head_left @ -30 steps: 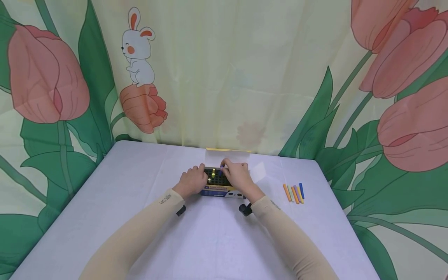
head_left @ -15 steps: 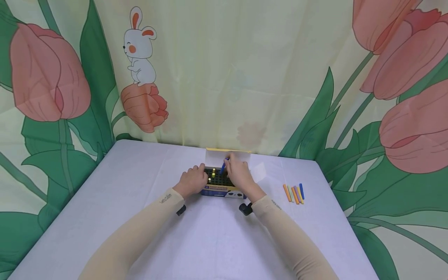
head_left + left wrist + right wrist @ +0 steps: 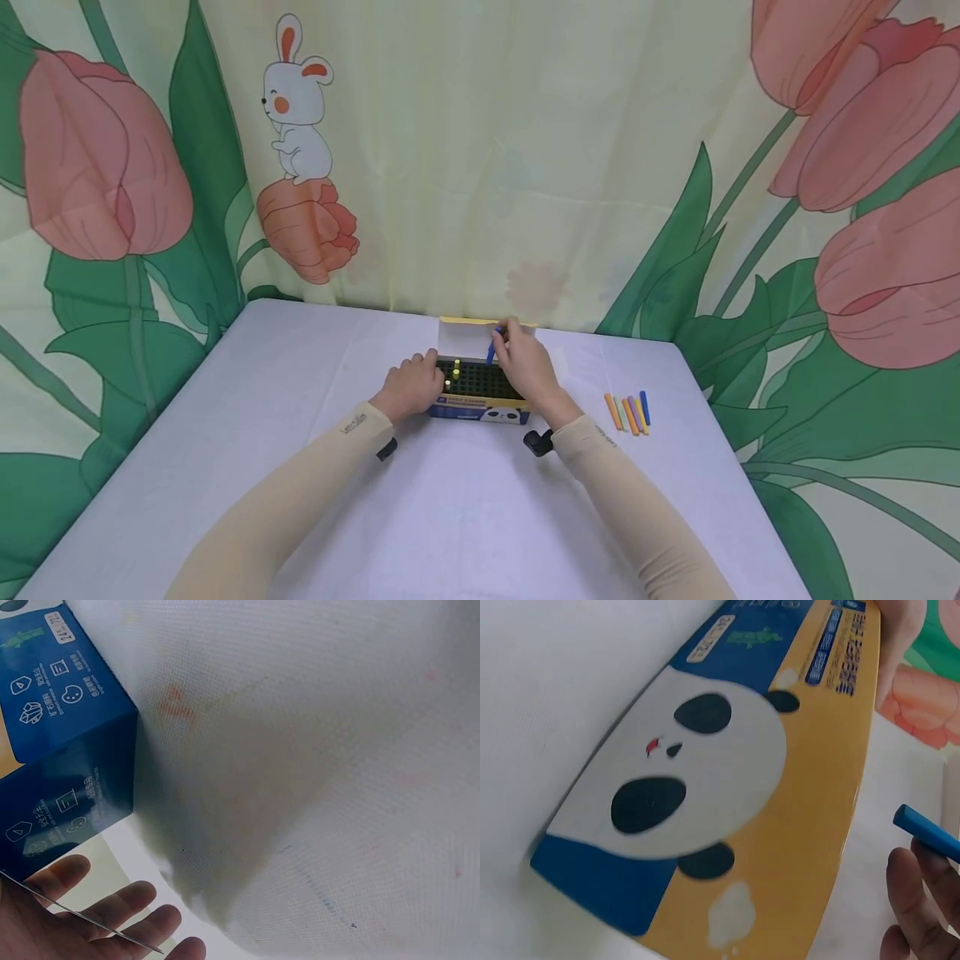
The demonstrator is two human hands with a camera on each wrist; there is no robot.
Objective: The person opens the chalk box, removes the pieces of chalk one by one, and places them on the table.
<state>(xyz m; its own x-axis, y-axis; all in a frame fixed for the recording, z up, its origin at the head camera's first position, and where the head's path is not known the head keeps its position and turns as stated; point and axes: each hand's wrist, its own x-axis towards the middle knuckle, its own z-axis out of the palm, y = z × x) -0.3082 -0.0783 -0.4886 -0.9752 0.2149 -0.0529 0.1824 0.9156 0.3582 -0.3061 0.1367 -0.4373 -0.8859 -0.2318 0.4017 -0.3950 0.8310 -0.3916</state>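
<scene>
My right hand (image 3: 527, 358) pinches a blue stick, like chalk (image 3: 491, 353), by its upper part over the back edge of a box. In the right wrist view the free end of the blue chalk (image 3: 922, 828) sticks out past the fingertips. The blue and yellow box (image 3: 468, 409) has a panda on its front and a black grid (image 3: 483, 380) of holes inside. A few yellowish sticks (image 3: 456, 373) stand in the grid's left part. My left hand (image 3: 412, 388) holds the box's left end; the left wrist view shows its fingers (image 3: 120, 901) beside that end.
Several coloured sticks (image 3: 628, 414), orange, green, purple, yellow and blue, lie on the white-covered table (image 3: 450, 517) to the right. The box's raised lid (image 3: 459, 337) stands behind it. A printed curtain (image 3: 480, 208) hangs along the table's back edge.
My right hand has lifted the blue chalk from the middle of the grid and moved it up and right. The left hand and the box have stayed in place.
</scene>
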